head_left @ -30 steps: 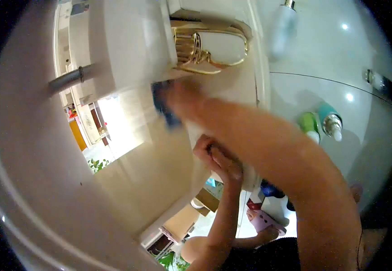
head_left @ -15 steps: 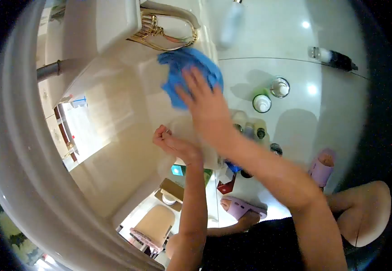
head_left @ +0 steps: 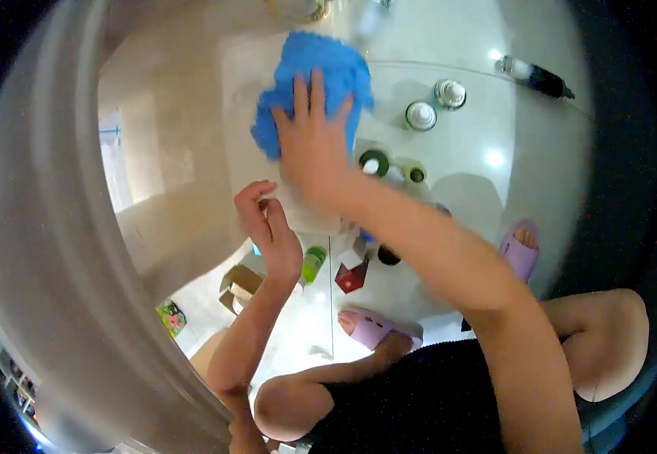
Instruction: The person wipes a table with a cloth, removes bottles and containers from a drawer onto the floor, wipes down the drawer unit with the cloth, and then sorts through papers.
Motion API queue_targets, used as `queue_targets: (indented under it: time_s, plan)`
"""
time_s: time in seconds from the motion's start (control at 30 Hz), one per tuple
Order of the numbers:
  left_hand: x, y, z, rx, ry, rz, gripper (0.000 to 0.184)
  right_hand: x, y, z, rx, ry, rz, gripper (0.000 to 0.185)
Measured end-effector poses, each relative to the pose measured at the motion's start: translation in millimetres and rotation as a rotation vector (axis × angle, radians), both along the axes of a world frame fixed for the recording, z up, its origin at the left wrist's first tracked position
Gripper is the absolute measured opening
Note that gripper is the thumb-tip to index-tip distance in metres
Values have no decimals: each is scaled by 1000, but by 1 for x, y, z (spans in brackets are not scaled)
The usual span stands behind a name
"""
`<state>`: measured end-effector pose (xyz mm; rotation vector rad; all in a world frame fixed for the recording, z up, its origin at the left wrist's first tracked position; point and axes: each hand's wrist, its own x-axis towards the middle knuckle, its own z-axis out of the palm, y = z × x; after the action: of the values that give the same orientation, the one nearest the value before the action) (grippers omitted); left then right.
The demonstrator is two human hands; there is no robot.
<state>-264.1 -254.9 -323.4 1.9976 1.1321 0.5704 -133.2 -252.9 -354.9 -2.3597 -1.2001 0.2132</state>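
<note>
A bunched blue cloth lies against a smooth beige surface. My right hand presses flat on it from above, its fingers spread. Lower and to the left, my left hand is raised clear of the cloth. Its fingers are loosely curled, with a gap to the thumb and nothing visible between them. The palm side of my right hand is hidden.
Two white-topped containers and several bottles stand on the tiled floor to the right. A dark bottle lies farther off. Near my lilac slipper are a red box, a green bottle and an open cardboard box.
The camera view has shifted. My right hand and the cloth have come a little nearer me, away from the gold-coloured fitting, and the cloth lies more spread out. My left hand has turned upward.
</note>
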Motion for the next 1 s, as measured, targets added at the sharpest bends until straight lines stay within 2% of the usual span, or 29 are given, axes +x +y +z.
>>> queue_targets:
  time_s: [0.03, 0.1, 0.13, 0.2, 0.3, 0.37, 0.43, 0.57, 0.63, 0.7, 0.73, 0.8, 0.9, 0.97, 1.0]
  plan:
    - [-15, -9, 8, -10, 12, 12, 18, -3, 2, -2, -10, 12, 12, 44]
    - [-35, -19, 18, 30, -7, -138, 19, -4, 8, -5, 32, -109, -67, 45]
    - [-46, -23, 16, 16, -52, -115, 18, -24, -6, -6, 32, -111, -58, 45]
    - [-63, -29, 12, 22, -72, -100, 18, -75, -54, -5, -2, 21, 115, 43]
    - [-79, -36, 18, -26, -94, -58, 17, -92, -89, 1, -24, 45, 263, 43]
    - [-86, -38, 19, 31, -102, -22, 17, -95, -69, -1, 35, 41, 204, 44]
    - [-92, -37, 18, 96, -83, -22, 18, -100, -38, -8, 23, -165, 320, 44]
    - [-97, -38, 9, 55, -77, 18, 23, -106, -76, -17, 140, 57, 349, 42]
    - [-97, -40, 9, -41, -7, 59, 22, -96, -92, -12, 181, -35, 336, 43]
    - [-101, -41, 4, -99, -32, 78, 21, -87, -88, -6, 39, -67, 475, 43]
    - [-109, -41, 4, -147, -18, 93, 21, -91, -78, -14, 171, -139, 502, 43]
    - [-125, -32, -8, -70, 1, 104, 21, -89, -73, -24, 222, -150, 559, 43]
    - [-137, -28, 3, -24, 51, 168, 19, -73, -98, -20, 238, -190, 689, 46]
    - [-158, -20, -10, -40, 16, 185, 17, -62, -112, -15, 73, -254, 865, 48]
    - [-168, -17, -26, -161, 27, 267, 21, -65, -104, -25, 78, -329, 908, 47]
